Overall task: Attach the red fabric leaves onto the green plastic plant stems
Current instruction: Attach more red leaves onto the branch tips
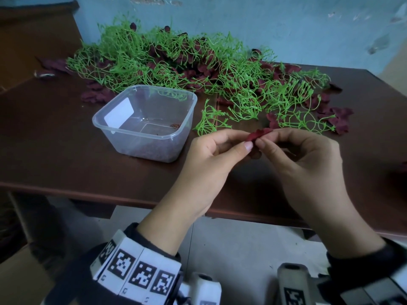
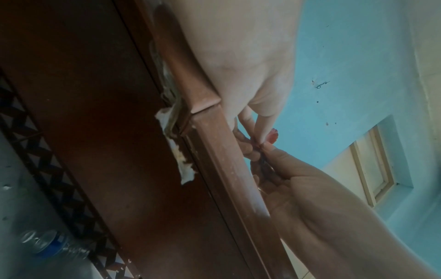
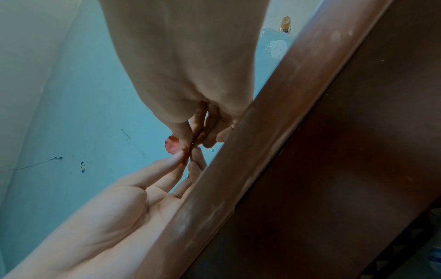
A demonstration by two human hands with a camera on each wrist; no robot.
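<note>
One brown table (image 1: 66, 137) stands against a blue wall (image 1: 286, 29).

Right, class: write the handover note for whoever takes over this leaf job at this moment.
Left hand: pinches the red fabric leaf.
Right hand: pinches the same leaf from the other side.
No stem is in either grip.
Green stems lie piled at the table's far side, mixed with more red leaves; one loose stem lies just beyond the hands, beside the clear tub.
Done: leaf picked up.
Left: fit it onto a stem.
</note>
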